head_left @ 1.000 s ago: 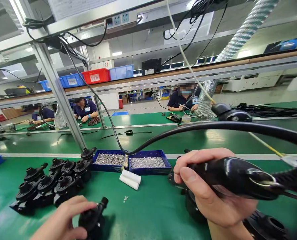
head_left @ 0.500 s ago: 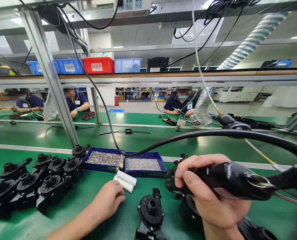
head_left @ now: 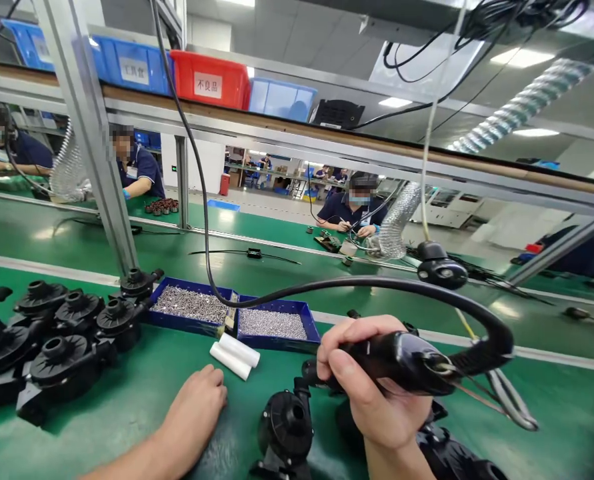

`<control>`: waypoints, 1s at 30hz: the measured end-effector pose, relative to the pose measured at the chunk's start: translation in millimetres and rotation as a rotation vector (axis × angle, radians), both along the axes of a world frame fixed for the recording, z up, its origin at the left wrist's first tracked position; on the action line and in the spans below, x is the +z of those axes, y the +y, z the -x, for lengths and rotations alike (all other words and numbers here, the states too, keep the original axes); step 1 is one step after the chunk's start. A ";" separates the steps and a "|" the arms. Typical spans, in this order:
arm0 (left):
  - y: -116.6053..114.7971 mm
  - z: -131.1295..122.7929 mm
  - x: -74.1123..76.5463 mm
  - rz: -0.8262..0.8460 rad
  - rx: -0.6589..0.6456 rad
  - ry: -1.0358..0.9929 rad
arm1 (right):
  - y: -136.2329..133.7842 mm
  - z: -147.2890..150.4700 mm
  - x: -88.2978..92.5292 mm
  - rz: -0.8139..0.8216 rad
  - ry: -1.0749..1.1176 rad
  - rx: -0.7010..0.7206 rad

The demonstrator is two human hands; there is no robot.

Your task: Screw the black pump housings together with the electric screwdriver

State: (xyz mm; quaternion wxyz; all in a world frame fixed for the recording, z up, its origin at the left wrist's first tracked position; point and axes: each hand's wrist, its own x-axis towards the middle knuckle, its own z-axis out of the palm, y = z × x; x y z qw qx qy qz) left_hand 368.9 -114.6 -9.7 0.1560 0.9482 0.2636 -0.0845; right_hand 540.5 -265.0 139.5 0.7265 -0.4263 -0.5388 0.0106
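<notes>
My right hand (head_left: 377, 400) is closed around a black corded electric screwdriver (head_left: 411, 360), held level with its tip pointing left. Just below the tip, a black pump housing (head_left: 285, 427) stands on the green mat (head_left: 127, 400). My left hand (head_left: 197, 408) rests on the mat left of that housing, knuckles up and fingers curled down. Its fingertips are hidden, so I cannot see what they touch. Two white cylinders (head_left: 234, 353) lie just beyond the left hand. Further black parts (head_left: 451, 457) sit under my right wrist.
Several black pump housings (head_left: 51, 333) crowd the left of the mat. Two blue trays of small screws (head_left: 191, 305) (head_left: 271, 323) sit behind the cylinders. A slanted metal post (head_left: 91, 133) rises at left. The screwdriver cable (head_left: 377, 285) arcs overhead. People work across the conveyor belt (head_left: 277, 267).
My left hand let go of a pump housing and moved right, toward the white cylinders. The housing now stands under the screwdriver tip. The view has shifted right and tilted.
</notes>
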 end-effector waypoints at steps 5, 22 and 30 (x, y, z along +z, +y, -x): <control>-11.6 -3.8 -4.2 -0.079 -0.030 -0.055 | 6.8 -0.1 -8.5 0.025 0.009 0.041; -36.8 -24.5 -5.0 1.424 0.422 -0.354 | 3.1 25.0 -10.5 0.120 0.174 0.267; -36.6 -6.0 -8.9 1.531 0.429 -0.481 | 18.6 24.4 -23.7 0.168 0.293 0.381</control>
